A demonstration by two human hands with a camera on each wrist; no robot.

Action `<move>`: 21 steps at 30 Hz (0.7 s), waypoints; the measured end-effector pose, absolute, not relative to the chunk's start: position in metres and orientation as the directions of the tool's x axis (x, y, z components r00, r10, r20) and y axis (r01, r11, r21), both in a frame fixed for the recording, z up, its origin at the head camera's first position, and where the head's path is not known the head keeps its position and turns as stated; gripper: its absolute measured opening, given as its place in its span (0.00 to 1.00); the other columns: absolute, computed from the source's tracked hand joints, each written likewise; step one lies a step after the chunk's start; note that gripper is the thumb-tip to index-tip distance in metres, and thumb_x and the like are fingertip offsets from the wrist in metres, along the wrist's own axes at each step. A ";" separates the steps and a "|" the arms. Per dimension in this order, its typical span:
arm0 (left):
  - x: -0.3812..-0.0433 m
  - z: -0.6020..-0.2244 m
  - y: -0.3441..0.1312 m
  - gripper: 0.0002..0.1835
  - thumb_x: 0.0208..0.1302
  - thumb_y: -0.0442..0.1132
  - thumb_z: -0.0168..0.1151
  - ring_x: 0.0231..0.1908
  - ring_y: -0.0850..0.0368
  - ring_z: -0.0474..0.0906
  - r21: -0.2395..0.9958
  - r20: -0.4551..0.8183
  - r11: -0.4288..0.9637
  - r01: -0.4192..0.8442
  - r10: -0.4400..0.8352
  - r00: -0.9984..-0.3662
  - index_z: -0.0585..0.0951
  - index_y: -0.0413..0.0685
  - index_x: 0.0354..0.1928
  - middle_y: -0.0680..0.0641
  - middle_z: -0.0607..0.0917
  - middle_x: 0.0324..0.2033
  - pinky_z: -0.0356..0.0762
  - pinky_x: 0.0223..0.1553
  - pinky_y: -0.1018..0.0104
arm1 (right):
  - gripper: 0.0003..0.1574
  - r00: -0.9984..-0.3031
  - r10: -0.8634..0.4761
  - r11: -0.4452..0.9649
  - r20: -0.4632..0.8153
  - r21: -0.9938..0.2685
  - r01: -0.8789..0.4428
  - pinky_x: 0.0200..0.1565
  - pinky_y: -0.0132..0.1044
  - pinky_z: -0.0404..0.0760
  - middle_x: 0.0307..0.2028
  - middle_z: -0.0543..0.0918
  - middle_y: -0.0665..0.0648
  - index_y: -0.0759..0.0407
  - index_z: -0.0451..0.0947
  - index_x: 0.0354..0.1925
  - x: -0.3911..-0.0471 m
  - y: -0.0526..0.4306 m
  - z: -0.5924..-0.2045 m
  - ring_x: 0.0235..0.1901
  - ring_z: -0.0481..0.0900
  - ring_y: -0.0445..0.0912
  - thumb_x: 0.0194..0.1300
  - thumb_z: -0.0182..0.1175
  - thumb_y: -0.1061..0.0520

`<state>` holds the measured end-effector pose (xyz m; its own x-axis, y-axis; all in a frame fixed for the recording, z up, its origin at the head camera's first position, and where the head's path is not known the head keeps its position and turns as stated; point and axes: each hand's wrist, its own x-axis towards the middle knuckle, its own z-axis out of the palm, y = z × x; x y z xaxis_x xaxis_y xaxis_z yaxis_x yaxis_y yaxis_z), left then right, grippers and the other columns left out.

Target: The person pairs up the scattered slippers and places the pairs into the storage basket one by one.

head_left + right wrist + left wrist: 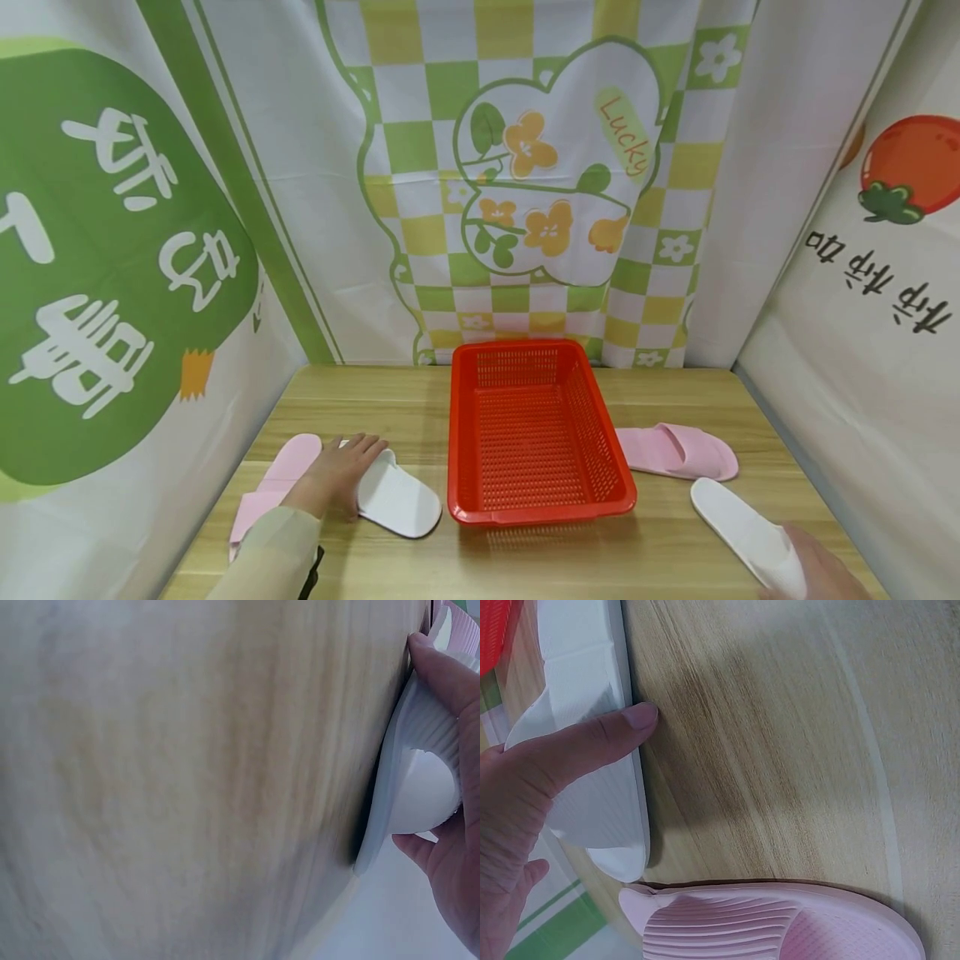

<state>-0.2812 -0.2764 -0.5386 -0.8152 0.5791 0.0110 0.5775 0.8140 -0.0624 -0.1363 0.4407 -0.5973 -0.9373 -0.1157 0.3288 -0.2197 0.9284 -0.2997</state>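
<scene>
At the left of the head view, my left hand (348, 471) grips one end of a white slipper (401, 498) lying on the table. In the left wrist view, the thumb reaches across this white slipper (592, 802) to its edge. My right hand (821, 571), partly cut off at the lower right, holds a second white slipper (738, 525) around its strap end. The right wrist view has thumb and fingers on either side of that slipper (420, 795). A pink slipper (288, 462) lies beside my left hand, partly behind the forearm.
A red plastic basket (542, 516) with perforated walls stands mid-table, between the white slippers. Another pink slipper (701, 454) lies against its right side, beyond the right white one. Printed cloth (408, 150) hangs behind the wooden table (367, 400) and at both sides.
</scene>
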 end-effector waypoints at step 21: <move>-0.275 -0.528 -0.271 0.56 0.19 0.44 0.78 0.57 0.37 0.70 -0.035 0.039 0.819 0.573 0.574 -0.818 0.68 0.37 0.61 0.38 0.74 0.54 0.67 0.54 0.33 | 0.63 -0.950 -0.114 0.928 0.291 -0.311 -0.206 0.29 0.36 0.73 0.39 0.79 0.57 0.69 0.67 0.55 -0.137 0.440 -0.592 0.31 0.71 0.38 0.27 0.82 0.38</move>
<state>-0.2747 -0.2713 -0.5281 -0.8178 0.5741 0.0392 0.5731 0.8188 -0.0345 -0.1370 0.4398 -0.5924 -0.9500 -0.1137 0.2909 -0.2063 0.9278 -0.3109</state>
